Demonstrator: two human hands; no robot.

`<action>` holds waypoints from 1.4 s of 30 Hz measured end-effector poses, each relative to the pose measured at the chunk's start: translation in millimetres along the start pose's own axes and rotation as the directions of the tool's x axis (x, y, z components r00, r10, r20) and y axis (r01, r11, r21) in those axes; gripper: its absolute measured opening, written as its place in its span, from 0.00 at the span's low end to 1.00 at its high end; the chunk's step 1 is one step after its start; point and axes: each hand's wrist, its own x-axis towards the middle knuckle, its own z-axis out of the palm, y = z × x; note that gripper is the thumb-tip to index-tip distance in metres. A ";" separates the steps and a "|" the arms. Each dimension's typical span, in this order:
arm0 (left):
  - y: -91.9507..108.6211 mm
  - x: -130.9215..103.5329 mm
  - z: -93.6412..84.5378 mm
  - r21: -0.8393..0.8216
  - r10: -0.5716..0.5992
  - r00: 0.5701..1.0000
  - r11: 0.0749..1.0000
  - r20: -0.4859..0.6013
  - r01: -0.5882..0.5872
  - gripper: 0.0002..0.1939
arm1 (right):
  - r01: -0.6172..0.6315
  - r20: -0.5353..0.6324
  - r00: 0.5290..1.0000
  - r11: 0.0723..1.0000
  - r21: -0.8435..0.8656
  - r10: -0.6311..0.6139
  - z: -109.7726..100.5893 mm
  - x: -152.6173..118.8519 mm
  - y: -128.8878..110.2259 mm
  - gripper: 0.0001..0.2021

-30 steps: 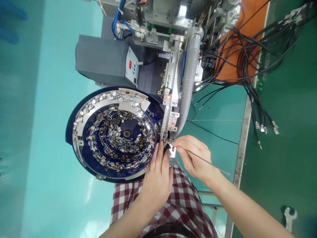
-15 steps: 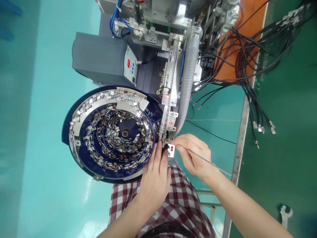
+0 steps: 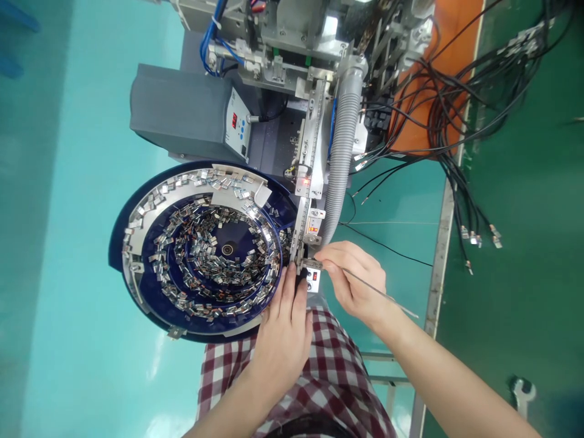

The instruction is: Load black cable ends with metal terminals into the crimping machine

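Observation:
My left hand (image 3: 283,344) lies with its fingers stretched out, the fingertips at the near end of a narrow metal feed rail (image 3: 300,234), beside the bowl's rim. In my right hand (image 3: 353,277) a thin metal rod (image 3: 370,285) is pinched between thumb and fingers; its long end slants back over the wrist. The fingertips are at a small metal block (image 3: 311,263) on the rail's near end, and the rod's working tip is hidden there. To the left, a dark blue vibratory feeder bowl (image 3: 155,298) holds many small shiny metal terminals (image 3: 214,267).
A grey controller box (image 3: 180,109) with a red display stands behind the bowl. A ribbed grey hose (image 3: 340,158) runs along the rail. Black cables (image 3: 438,115) with metal ends hang over the green table's edge (image 3: 440,267). A wrench (image 3: 522,392) lies at lower right.
The view has shifted slightly, so the bowl and cables sit a little further left. Both hands keep nearly the same place at the rail end.

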 end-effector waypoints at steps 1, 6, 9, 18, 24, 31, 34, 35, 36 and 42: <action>-0.1 0.0 -0.3 0.000 0.001 1.000 1.000 0.004 -0.001 0.24 | -0.001 0.003 1.000 1.000 0.005 0.001 -0.6 0.4 0.2 0.09; -1.0 -0.1 -1.1 -0.009 0.011 1.000 1.000 0.011 -0.011 0.24 | 0.011 -0.007 1.000 1.000 0.003 -0.011 -2.9 3.2 1.5 0.10; -1.2 -0.2 -0.8 -0.012 0.011 1.000 1.000 0.014 -0.011 0.24 | 0.008 -0.029 1.000 1.000 -0.019 -0.008 -2.8 4.3 3.2 0.09; 1.0 -1.3 -2.9 0.003 0.010 1.000 1.000 0.008 -0.010 0.23 | 0.030 -0.020 0.999 0.999 -0.023 -0.031 -4.2 9.3 5.4 0.10; -1.5 -16.4 -7.7 -0.020 0.047 0.998 0.999 0.030 -0.047 0.23 | 0.043 -0.025 0.999 0.998 0.051 -0.042 -15.1 -8.3 -11.3 0.11; -4.3 -28.8 -5.1 -0.025 0.064 0.997 0.998 0.043 -0.063 0.25 | 0.034 0.086 0.996 0.998 0.057 -0.038 -3.4 -32.0 -23.1 0.11; -3.9 -27.8 -4.1 -0.036 0.046 0.998 0.998 0.051 -0.045 0.25 | 0.033 0.103 0.994 0.999 0.010 -0.034 3.3 -29.6 -21.7 0.10; -3.8 -27.2 -3.9 -0.042 0.040 0.998 0.998 0.054 -0.037 0.25 | 0.037 0.107 0.994 0.999 0.000 -0.037 4.2 -28.5 -21.3 0.09; -3.7 -26.8 -3.7 -0.048 0.033 0.998 0.998 0.057 -0.031 0.25 | 0.041 0.107 0.993 0.999 -0.004 -0.041 4.5 -27.7 -21.1 0.09; -3.5 -24.1 -2.6 -0.046 0.018 0.998 0.999 0.053 -0.016 0.25 | 0.031 0.086 0.996 0.999 0.008 -0.032 5.8 -28.2 -19.2 0.10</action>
